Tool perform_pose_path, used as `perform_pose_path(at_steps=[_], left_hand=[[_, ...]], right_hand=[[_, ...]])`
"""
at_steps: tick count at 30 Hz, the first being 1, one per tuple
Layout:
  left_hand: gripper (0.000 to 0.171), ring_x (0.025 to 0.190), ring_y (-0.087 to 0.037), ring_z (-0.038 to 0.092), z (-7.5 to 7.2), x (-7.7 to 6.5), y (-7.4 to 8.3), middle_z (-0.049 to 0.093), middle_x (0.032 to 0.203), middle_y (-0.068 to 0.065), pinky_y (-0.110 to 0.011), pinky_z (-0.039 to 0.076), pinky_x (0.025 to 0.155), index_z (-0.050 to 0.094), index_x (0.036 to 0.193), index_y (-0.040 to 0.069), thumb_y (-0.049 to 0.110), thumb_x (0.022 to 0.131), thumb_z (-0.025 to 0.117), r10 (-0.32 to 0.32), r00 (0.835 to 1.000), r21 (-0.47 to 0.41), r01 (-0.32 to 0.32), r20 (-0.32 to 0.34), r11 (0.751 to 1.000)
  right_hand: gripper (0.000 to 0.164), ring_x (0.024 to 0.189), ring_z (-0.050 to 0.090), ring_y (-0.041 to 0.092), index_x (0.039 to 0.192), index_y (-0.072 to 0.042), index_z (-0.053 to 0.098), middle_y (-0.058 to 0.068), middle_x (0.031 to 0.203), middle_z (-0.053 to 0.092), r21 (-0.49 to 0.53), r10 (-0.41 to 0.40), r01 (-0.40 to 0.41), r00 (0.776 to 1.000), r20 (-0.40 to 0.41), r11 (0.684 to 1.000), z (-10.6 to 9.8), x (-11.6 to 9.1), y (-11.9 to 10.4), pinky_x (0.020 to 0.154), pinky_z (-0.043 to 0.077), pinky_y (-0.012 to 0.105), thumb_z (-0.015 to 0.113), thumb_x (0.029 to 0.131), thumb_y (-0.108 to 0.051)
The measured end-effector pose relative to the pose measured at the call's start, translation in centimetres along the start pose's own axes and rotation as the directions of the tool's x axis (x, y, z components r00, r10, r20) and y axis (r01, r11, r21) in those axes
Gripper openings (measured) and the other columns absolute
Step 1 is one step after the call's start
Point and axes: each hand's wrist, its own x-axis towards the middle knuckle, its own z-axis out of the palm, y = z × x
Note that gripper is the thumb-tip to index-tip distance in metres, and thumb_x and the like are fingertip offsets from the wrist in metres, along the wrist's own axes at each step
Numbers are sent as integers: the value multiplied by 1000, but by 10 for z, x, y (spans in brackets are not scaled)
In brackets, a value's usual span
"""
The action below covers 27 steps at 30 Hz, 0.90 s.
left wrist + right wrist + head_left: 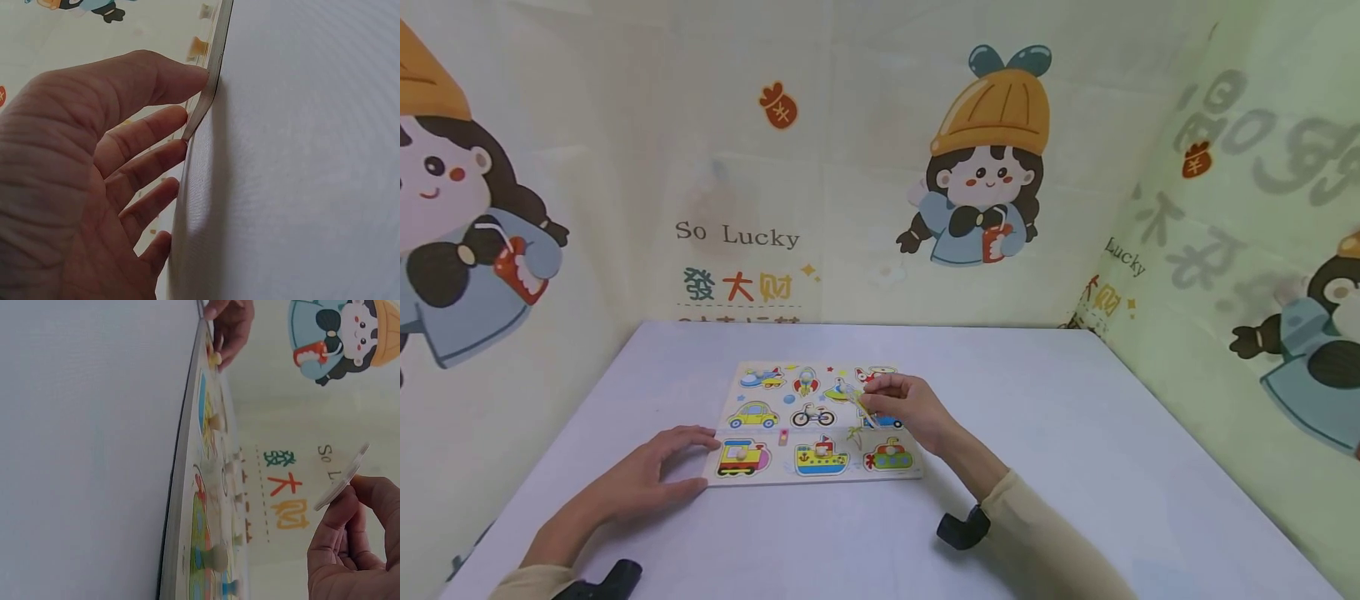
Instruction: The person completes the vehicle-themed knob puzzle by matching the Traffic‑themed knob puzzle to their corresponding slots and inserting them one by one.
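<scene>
A wooden knob puzzle board [778, 482] lies flat on the white table. My left hand [643, 475] rests at its left side; in the left wrist view the thumb [187, 80] and fingertips touch the board's edge, with the fingers extended. My right hand [917, 408] is raised over the board's right part, thumb and fingers pinching a thin puzzle piece [344, 478]. The piece is tilted and seen nearly edge-on, so its picture is hidden. Below it sit the submarine piece [889, 455], the ship piece [822, 458] and the train piece [739, 458], knobs up.
Farther back on the board are a car [752, 414], a bicycle [812, 417], a rocket [806, 382] and a plane [762, 378]. The white table [1037, 433] extends around the board. Printed cloth [850, 192] hangs behind and at both sides.
</scene>
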Motion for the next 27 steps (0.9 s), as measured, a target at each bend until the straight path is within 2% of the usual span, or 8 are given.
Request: perform_pose_path(at_steps=[5, 12, 20, 27], left_hand=[[45, 133, -46, 49, 0, 1, 1, 58, 140, -14, -71, 41, 104, 66, 123, 22, 31, 83, 84, 5, 1000, 5, -5, -2, 1000], [45, 133, -47, 48, 0, 1, 0, 59, 140, -14, -72, 41, 104, 66, 123, 22, 31, 83, 84, 4, 1000, 3, -4, 0, 1000], [46, 133, -46, 48, 1, 1, 1, 58, 141, -14, -72, 40, 104, 66, 123, 22, 31, 82, 85, -13, 1000, -3, 13, 8, 1000], [44, 132, -45, 49, 0, 1, 2, 59, 139, -13, -71, 41, 104, 67, 122, 22, 29, 82, 85, 3, 1000, 3, -3, -1, 1000]], right_hand=[[20, 90, 68, 14, 110, 0, 67, 0, 100, 71, 0, -4, 4, 1000, 23, 1000, 15, 6, 2, 90, 58, 30, 74, 94, -10], [26, 86, 68, 13, 114, 4, 67, 0, 97, 73, -6, -17, 18, 998, 57, 1000, 30, 14, 5, 81, 57, 25, 74, 94, -10], [25, 87, 69, 13, 113, 2, 68, 2, 99, 74, -22, -3, 4, 997, 74, 1000, 48, 21, 8, 85, 59, 28, 75, 93, -11], [30, 86, 70, 14, 117, 3, 68, 4, 100, 75, -45, 29, -25, 997, 75, 999, 68, 29, 7, 86, 59, 28, 76, 93, -13]])
